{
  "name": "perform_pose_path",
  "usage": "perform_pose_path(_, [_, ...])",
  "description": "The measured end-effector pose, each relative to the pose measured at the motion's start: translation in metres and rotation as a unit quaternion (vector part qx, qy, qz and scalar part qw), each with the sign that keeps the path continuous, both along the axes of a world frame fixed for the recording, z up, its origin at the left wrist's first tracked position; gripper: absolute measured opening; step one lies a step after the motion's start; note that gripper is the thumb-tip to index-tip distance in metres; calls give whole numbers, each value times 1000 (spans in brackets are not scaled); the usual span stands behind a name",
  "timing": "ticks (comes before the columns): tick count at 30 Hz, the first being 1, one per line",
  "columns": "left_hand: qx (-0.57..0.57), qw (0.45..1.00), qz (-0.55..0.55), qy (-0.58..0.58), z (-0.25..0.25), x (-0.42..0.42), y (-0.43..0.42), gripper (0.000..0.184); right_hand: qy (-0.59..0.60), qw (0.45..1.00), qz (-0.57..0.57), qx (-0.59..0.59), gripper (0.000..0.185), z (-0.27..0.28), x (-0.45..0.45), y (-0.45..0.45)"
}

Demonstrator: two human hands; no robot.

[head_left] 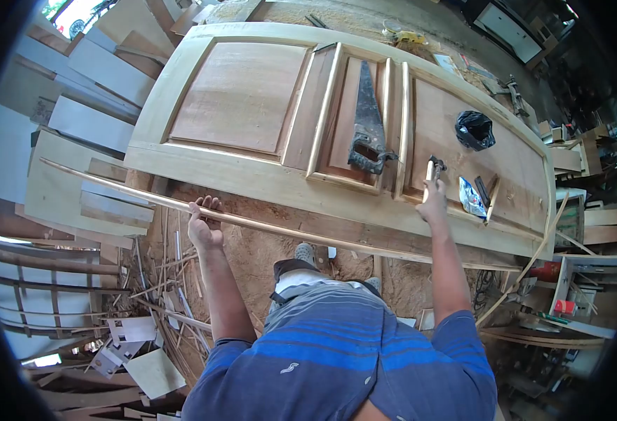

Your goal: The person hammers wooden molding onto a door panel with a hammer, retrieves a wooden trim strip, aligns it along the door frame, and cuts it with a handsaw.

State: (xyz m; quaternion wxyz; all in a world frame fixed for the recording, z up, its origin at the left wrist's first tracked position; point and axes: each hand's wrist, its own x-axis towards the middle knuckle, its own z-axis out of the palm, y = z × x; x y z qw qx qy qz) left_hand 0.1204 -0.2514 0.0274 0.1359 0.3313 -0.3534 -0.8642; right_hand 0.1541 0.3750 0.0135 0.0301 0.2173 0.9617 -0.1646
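My left hand (206, 223) grips a long, thin wooden moulding strip (287, 228), which runs along the near side of a panelled wooden door (231, 168). In my right hand (432, 203) is a hammer (434, 167), its dark head up over the door's right part. A handsaw (368, 126) lies on the door's narrow middle panel, blade pointing away from me. To the right of the hammer, a blue-and-white packet (472, 198) and a small dark tool (484, 188) lie together. A black plastic bag (474, 130) rests farther back on the right panel.
White and brown boards (91, 123) are stacked on the left. Wood offcuts and thin strips (175, 281) litter the sawdust-covered floor. On the right, a long thin strip (533, 263) leans beside the door, near shelves (582, 281) of scraps.
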Motion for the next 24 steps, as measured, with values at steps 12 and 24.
perform_pose_path(12, [55,996,-62,39,-29,-31,-8,45,-2,993,-10,-116,51,99,-11,18])
perform_pose_path(24, [58,992,-102,54,-81,-74,33,39,-181,893,248,-329,51,97,51,-47])
